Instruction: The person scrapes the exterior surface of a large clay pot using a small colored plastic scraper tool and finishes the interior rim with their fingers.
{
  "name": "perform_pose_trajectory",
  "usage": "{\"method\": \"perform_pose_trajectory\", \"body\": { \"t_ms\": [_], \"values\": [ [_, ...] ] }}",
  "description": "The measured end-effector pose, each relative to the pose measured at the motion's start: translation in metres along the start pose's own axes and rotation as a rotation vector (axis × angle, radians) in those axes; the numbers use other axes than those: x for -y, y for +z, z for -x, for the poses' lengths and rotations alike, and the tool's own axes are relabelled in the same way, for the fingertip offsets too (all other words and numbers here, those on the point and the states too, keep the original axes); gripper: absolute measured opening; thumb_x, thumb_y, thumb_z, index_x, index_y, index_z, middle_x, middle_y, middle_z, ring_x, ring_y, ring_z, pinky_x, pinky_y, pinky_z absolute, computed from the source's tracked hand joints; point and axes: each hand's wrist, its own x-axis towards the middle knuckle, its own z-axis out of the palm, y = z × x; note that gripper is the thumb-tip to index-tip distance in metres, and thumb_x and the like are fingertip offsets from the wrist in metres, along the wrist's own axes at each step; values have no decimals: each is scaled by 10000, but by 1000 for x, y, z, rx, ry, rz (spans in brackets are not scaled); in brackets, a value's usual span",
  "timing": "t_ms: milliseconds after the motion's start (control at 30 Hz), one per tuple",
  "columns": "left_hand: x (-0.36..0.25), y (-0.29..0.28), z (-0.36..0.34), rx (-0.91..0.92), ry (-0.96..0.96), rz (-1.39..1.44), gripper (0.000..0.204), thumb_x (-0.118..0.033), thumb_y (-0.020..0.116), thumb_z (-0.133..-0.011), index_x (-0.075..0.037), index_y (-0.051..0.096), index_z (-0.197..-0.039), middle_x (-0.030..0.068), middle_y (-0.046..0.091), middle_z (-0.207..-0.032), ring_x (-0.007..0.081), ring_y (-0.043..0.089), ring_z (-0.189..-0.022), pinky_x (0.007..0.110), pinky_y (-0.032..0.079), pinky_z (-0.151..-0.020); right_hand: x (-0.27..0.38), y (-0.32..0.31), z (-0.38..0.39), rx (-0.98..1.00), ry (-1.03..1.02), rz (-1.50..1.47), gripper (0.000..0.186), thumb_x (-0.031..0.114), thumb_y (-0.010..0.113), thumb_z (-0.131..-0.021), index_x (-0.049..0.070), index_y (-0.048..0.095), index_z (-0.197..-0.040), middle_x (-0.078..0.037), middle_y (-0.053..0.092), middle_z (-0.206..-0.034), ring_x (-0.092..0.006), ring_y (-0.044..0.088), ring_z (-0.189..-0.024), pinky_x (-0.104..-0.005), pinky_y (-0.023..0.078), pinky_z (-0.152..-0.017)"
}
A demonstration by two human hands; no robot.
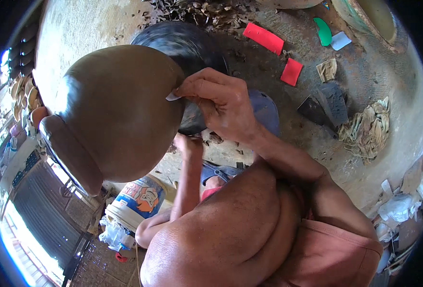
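A large brown clay pot (120,110) with a thick rolled rim fills the upper left, tilted with its mouth toward the left. My right hand (221,103) is closed on a small pale, flat scraper (172,97) held against the pot's right side. My left hand (188,146) is lower, just right of the pot's lower side; its fingertips are hidden. Behind the pot is a black, streaked wheel disc (173,40), with a blue-grey round piece (264,110) beside my right hand.
Red strips (263,38), a green piece (323,31), dark flat tools (324,110) and a crumpled cloth (364,129) lie on the concrete floor (374,81). A basin (379,24) stands upper right, a bucket (132,203) lower left, stacked pottery (23,93) at the left.
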Motion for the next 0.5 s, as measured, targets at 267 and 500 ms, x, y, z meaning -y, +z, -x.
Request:
{"method": "perform_pose_trajectory", "body": {
  "t_ms": [267,500],
  "values": [
    [-35,-13,-1,88,-128,-140,604,-478,557,-1021,-144,454,-1513,93,469,-1530,277,523,-1332,529,512,-1000,-3,-6,8,21,2,15,396,-150,649,-724,82,779,-1017,-104,698,-926,-279,722,-834,-361,594,-720],
    [4,17,7,-113,98,-139,703,-641,422,-1031,-165,406,-1548,102,458,-1543,288,486,-1401,482,461,-1119,-7,-11,10,-11,22,-15,406,-143,645,-718,95,780,-1018,-98,693,-920,-278,715,-831,-364,590,-716]
  ]
}}
